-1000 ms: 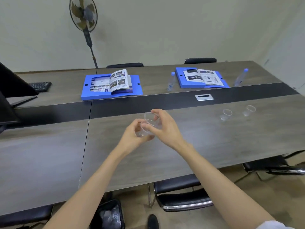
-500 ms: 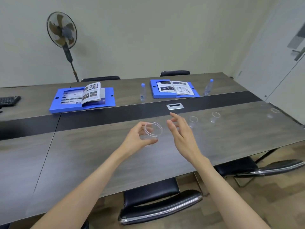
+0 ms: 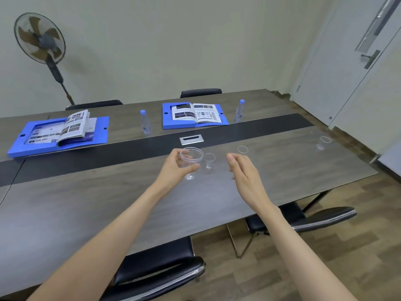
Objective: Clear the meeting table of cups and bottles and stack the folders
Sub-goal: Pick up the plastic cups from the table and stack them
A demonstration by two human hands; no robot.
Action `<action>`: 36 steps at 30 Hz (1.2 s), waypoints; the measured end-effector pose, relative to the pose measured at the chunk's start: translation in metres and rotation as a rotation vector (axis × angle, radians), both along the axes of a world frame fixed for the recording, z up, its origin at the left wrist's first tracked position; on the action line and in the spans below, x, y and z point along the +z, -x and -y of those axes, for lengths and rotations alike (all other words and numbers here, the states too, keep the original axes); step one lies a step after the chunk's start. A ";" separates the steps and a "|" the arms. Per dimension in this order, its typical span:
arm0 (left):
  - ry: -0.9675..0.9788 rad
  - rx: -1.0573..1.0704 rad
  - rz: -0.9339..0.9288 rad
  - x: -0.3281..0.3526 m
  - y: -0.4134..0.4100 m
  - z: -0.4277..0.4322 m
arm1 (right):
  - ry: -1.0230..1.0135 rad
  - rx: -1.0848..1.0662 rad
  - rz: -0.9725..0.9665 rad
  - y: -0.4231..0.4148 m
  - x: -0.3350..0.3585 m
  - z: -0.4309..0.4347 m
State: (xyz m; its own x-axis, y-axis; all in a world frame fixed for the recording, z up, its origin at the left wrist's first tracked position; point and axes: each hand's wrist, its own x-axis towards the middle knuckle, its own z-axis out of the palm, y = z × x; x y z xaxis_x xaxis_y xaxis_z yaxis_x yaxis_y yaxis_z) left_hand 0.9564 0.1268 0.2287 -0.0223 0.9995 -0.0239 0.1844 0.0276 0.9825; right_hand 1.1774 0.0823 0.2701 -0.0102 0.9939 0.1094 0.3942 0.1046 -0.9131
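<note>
Spanning the head view is a long grey wood-grain meeting table (image 3: 91, 216) with a black strip (image 3: 130, 153) running along its middle and a metal cable port (image 3: 191, 139) set into that strip. Lying on the far half are two open blue folders, the left folder (image 3: 26, 146) and the right folder (image 3: 224, 121), each carrying an open booklet; a clear water bottle (image 3: 145, 122) is standing between them and a second bottle (image 3: 239, 110) is standing just right of the right folder. The left hand (image 3: 174, 167) is holding a clear plastic cup (image 3: 191, 158) above the near half, fingers and thumb clamped on its wall. The right hand (image 3: 244, 172) is hovering nearby, fingers apart and empty. Three more clear cups are standing on the near half: one (image 3: 209, 161) just beside the held cup, one (image 3: 242, 150) beyond the right fingertips, one (image 3: 323, 143) near the right end. Black chairs (image 3: 156, 270) are sitting at the table; a pedestal fan (image 3: 40, 38) is standing at the pale wall, and a white door (image 3: 355, 68) is closing off the right side.
</note>
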 end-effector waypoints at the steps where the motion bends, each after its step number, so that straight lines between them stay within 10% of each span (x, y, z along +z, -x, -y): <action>1: 0.003 0.002 -0.002 -0.003 -0.007 -0.010 | 0.009 -0.007 0.003 -0.008 -0.006 -0.008; 36: 0.284 0.607 -0.088 -0.125 -0.082 -0.196 | 0.229 0.848 1.063 0.001 -0.287 -0.417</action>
